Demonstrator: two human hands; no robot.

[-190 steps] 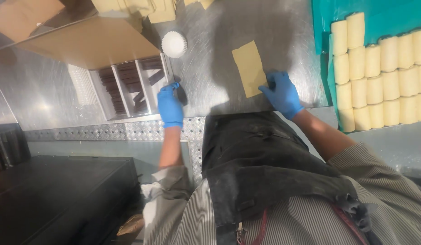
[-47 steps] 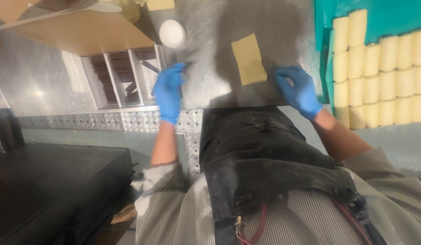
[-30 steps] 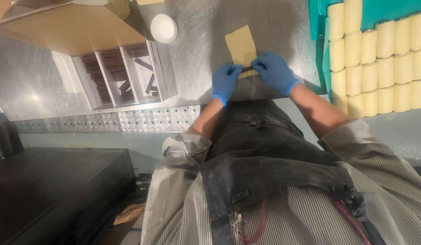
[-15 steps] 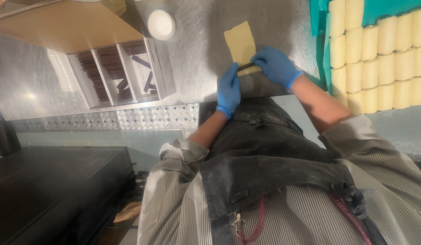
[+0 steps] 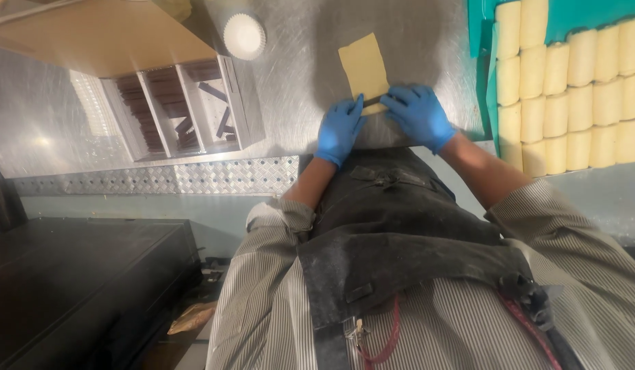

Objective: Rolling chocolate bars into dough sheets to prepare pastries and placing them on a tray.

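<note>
Left hand [image 5: 339, 130] and right hand [image 5: 419, 115], both in blue gloves, pinch a dark stick [image 5: 374, 101] at the near edge of a pale dough sheet [image 5: 363, 63] lying flat on the steel tabletop [image 5: 297, 75]. Rolled dough pieces [image 5: 571, 82] sit in rows on a teal tray [image 5: 482, 20] to the right; a compartmented clear box [image 5: 187, 103] of dark sticks lies well to the left

Both blue-gloved hands, the left hand [image 5: 339, 130] and right hand [image 5: 419, 116], reach forward close together, fingers curled, bare forearms angled inward.
</note>
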